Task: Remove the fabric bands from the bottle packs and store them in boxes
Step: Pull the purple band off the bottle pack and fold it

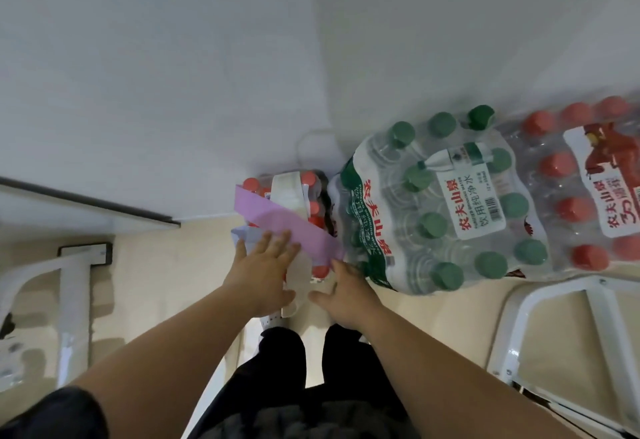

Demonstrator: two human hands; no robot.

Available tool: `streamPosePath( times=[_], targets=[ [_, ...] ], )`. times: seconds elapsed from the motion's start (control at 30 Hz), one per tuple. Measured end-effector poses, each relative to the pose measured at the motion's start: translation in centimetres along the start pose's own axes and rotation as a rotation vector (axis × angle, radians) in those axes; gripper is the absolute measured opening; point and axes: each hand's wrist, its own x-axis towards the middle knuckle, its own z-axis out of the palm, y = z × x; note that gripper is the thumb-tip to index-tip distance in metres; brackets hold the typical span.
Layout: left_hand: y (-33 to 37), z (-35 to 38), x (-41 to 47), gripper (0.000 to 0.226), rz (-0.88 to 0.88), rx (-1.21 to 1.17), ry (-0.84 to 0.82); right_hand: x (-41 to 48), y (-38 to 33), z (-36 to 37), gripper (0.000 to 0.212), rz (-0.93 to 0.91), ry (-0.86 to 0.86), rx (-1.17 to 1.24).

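Observation:
A pink fabric band (277, 222) runs slantwise over a small red-capped bottle pack (310, 196) standing on the floor by the wall. My left hand (263, 270) lies over the near side of that pack, fingers straight and spread, fingertips touching the band's lower edge. My right hand (344, 288) reaches in beside it at the band's right end; its fingertips are hidden under the band and the pack, so its grip cannot be made out. To the right stands a green-capped bottle pack (446, 203) with no band visible on it.
A larger red-capped pack (585, 189) stands at the far right. White metal frames stand at the left (74, 286) and the lower right (561, 317). White walls meet behind the packs. My own legs in dark trousers are below the hands.

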Motion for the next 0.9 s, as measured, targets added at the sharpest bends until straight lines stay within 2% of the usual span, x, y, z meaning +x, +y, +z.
streamPosePath(
  times=[0.13,0.23,0.37,0.47,0.57,0.73,0.83,0.9],
  targets=[
    [-0.2,-0.2,0.2,0.092,0.012,-0.029,0.000,-0.6,-0.4,-0.4,0.069,-0.049,0.027,0.047],
    [-0.3,-1.1,-0.1,0.088,0.015,-0.057,0.026,-1.4,-0.7,-1.2,0.068,-0.099,0.063,0.054],
    [-0.4,-3.3,-1.7,0.080,-0.015,-0.140,0.141,-3.4,-1.7,-2.5,0.075,-0.192,0.102,-0.071],
    [-1.0,-5.0,-3.4,0.075,0.000,-0.304,0.239,-5.1,-2.8,-3.6,0.072,-0.262,0.115,-0.146],
    [-1.7,-7.4,-5.0,0.064,0.088,-0.492,0.330,-6.9,-4.3,-4.7,0.064,-0.353,0.145,-0.163],
    [-1.7,-12.9,-8.2,0.042,0.310,-0.601,0.406,-10.9,-7.2,-6.9,0.048,-0.482,0.287,-0.051],
    [-1.3,-15.5,-9.9,0.018,0.342,-0.719,0.471,-13.5,-8.5,-8.2,0.041,-0.571,0.398,0.030],
    [-0.8,-17.1,-10.9,0.012,0.355,-0.743,0.512,-15.4,-9.2,-9.2,0.038,-0.622,0.476,0.023]
  ],
)
